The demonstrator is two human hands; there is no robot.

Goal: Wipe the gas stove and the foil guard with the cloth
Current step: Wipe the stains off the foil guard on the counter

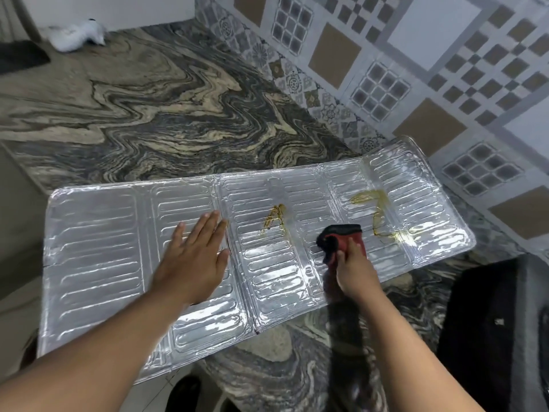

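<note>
Hands are working on a foil guard (118, 248) lying flat on a marbled counter (163, 108): the left hand (196, 257) is pressing down with straight fingers, the right hand (353, 266) is gripping a red-and-black cloth (341, 236) on the foil, yellowish smears (274, 218) are showing just beyond, and patterned wall tiles (416, 55) are rising behind.

- The foil guard (98, 254) lies flat on the stone countertop (154, 114), before the tiled wall (416, 69).
- The left hand (196, 260) rests on its middle; the right hand (355, 270) holds the cloth (341, 237) on it, further right.
- A crumpled white cloth (78, 35) lies far behind, at the left.
</note>
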